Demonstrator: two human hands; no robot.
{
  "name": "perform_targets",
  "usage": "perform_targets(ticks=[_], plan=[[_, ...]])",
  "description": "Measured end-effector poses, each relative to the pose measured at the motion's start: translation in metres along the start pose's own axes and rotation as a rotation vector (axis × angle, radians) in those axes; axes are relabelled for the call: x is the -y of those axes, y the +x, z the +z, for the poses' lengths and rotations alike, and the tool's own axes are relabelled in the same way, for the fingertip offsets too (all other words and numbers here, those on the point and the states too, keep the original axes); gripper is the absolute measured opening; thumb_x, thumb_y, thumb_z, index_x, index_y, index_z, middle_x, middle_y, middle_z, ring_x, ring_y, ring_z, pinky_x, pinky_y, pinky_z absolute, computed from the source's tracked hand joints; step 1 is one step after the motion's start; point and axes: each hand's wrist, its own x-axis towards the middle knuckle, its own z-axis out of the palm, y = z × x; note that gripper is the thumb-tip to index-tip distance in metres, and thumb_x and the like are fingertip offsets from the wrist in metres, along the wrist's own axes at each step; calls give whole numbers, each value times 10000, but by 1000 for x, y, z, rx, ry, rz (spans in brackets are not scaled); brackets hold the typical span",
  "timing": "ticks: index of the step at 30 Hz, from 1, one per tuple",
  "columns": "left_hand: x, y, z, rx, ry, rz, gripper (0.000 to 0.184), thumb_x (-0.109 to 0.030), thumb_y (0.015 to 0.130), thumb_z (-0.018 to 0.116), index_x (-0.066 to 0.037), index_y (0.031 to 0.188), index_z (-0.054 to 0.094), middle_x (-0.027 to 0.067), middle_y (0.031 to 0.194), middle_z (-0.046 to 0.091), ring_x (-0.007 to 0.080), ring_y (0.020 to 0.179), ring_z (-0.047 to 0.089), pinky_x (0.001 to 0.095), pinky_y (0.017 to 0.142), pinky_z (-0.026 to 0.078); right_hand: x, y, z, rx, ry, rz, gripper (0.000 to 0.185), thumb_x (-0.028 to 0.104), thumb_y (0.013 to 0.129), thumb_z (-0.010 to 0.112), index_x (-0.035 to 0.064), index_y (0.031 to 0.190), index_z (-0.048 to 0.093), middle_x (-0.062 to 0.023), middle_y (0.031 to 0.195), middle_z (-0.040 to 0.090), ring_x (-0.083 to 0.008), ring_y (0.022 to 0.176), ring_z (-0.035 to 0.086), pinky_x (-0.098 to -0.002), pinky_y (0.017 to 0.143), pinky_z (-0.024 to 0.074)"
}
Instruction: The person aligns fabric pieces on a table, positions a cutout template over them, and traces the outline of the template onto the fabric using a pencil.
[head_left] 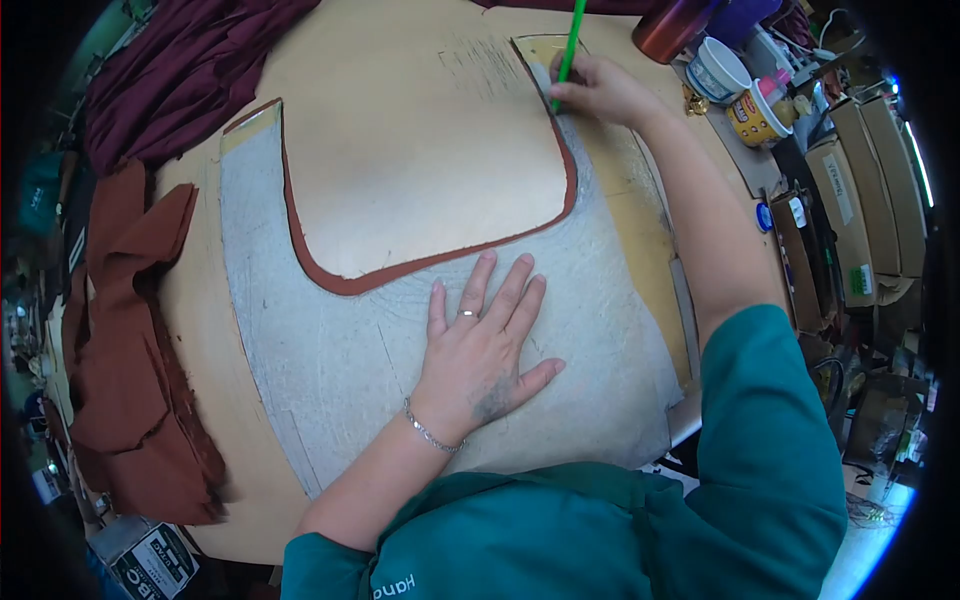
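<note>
A large pale grey pattern piece with a deep U-shaped cutout lies on the tabletop. Along the cutout, a narrow strip of rust-brown fabric shows past its edge. My left hand lies flat on the pattern below the curve, fingers spread, pressing nothing else. My right hand grips a green pencil, which stands nearly upright. Its lower end meets the inner edge of the pattern's upper right arm. The fingertips partly cover that edge.
Folded rust-brown fabric lies on the left, and dark maroon cloth at the upper left. Toward the upper right stand a metallic red bottle, a white tub and a yellow tub. Cardboard boxes sit at right.
</note>
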Motion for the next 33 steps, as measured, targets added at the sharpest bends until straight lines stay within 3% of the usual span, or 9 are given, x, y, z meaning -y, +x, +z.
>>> perform_targets(ticks=[2, 5, 13, 17, 18, 24, 27, 31, 33], plan=[[0, 1, -1, 13, 10, -2, 705, -519, 713, 542, -98, 1262, 403, 50, 1392, 252, 277, 1301, 158, 583, 967, 179, -8, 30, -4, -34, -35, -58, 154, 130, 833, 567, 29, 919, 490, -13, 797, 545, -75, 764, 509, -231, 680, 441], [-4, 4, -3, 55, 48, -14, 715, -528, 711, 541, -99, 1265, 401, 49, 1394, 248, 282, 1300, 159, 579, 966, 179, -43, 80, 3, -111, 326, -99, 160, 141, 832, 572, 32, 912, 486, -18, 788, 546, -80, 758, 521, -226, 678, 446], [7, 70, -34, 28, -55, 20, 397, -393, 763, 549, -50, 962, 555, 110, 1090, 521, 295, 1010, 471, 454, 846, 348, -44, 94, 13, -669, 796, 83, 248, 229, 809, 609, 10, 861, 507, -55, 741, 588, -115, 658, 558, -254, 554, 450], [42, 189, -16, -254, 44, 52, 430, -367, 809, 494, -39, 1086, 510, 114, 1194, 466, 297, 1121, 409, 469, 904, 333, -65, 106, 17, -745, 601, 38, 227, 191, 808, 616, 27, 891, 483, -57, 772, 594, -102, 683, 555, -230, 588, 443], [52, 214, -6, -377, 150, 76, 473, -389, 818, 472, -51, 1150, 483, 102, 1251, 431, 302, 1177, 368, 495, 928, 311, -76, 112, 20, -777, 552, 48, 321, 274, 760, 653, 2, 893, 545, -105, 767, 615, -165, 682, 584, -292, 634, 462], [71, 252, 7, -249, 185, -112, 579, -508, 810, 408, -172, 1281, 379, 21, 1366, 304, 304, 1266, 245, 613, 934, 219, -66, 110, 18, -656, 278, 107, 371, 329, 754, 635, 9, 922, 549, -139, 812, 620, -253, 755, 604, -345, 685, 469], [71, 253, 7, -249, 176, -127, 601, -521, 794, 427, -178, 1284, 373, 18, 1365, 304, 303, 1261, 252, 598, 949, 215, -57, 107, 19, -544, 290, 128, 375, 333, 757, 620, 8, 929, 545, -161, 840, 615, -296, 809, 594, -376, 720, 461], [70, 254, 8, -240, 163, -138, 600, -521, 790, 431, -182, 1282, 375, 12, 1361, 311, 299, 1257, 255, 598, 953, 212, -60, 104, 12, -647, 40, 92, 264, 203, 782, 621, -12, 896, 520, -129, 742, 609, -197, 690, 601, -311, 624, 468], [72, 254, 8, -240, 172, -137, 598, -520, 787, 434, -185, 1279, 379, 11, 1359, 314, 299, 1253, 260, 597, 955, 209, -66, 88, -9, -711, -15, 206, 279, 228, 774, 618, -5, 891, 520, -144, 771, 604, -245, 703, 595, -350, 653, 466]])
